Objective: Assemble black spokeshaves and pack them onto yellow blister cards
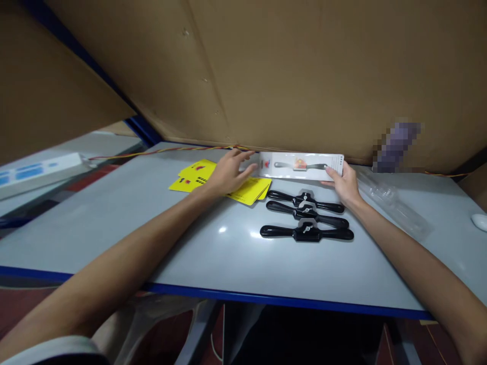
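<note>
A long white blister pack [300,166] with a black tool printed or sealed inside lies along the table's far edge. My right hand [344,183] grips its right end, thumb on top. My left hand [229,172] rests with fingers stretched out at the pack's left end, lying over a fanned stack of yellow cards [249,190]. Three black two-handled tools [306,217] lie side by side on the grey table [152,238], just in front of the pack and close to my right wrist.
Large cardboard sheets [304,71] lean over the table's back edge. A stack of clear plastic blister shells [393,203] lies to the right, a white object [480,221] at the far right. A red-yellow twisted wire [167,151] runs along the back. The table has a blue front edge [266,299].
</note>
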`<state>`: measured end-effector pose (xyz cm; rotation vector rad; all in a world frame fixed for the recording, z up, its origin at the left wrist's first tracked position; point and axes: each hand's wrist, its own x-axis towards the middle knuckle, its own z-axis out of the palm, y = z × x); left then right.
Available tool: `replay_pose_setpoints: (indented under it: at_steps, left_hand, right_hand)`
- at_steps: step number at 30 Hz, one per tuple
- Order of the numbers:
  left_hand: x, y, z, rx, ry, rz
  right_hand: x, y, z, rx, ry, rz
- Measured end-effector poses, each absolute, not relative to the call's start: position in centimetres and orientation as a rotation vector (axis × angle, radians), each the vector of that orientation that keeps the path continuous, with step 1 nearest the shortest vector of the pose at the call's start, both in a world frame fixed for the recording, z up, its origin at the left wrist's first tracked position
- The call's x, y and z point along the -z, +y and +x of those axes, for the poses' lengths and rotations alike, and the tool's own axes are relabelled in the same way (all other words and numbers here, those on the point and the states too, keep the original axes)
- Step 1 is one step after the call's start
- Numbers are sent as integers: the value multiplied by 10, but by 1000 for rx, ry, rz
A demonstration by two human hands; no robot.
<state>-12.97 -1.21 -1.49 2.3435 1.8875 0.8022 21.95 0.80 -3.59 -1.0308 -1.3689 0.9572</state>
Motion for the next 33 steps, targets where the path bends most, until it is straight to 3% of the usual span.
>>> replay_pose_setpoints:
  at_steps: [5,13,18,21,27,33]
  left_hand:
    - [-1,-17,-157,-566,1711,2579]
    - [8,-16,-159,-419,1534,2504]
    - [7,-20,-150,-499,1506,2569]
    - [3,-31,-136,-512,1400,2689]
    - [13,-44,-109,-411,1148,2903]
    - [20,-39,-106,-414,1219,2814]
  right_hand:
    - [32,13,233,-402,-1703,-1061]
    - [39,14,238,-112,-1896,-1325]
    - [13,-12,245,282,-2133,-1338]
    - [-9,-31,255,458,-2168,-1693]
    - [-36,-58,286,267,-2021,-2494]
    - [-43,-61,292,427,-1906,-2132]
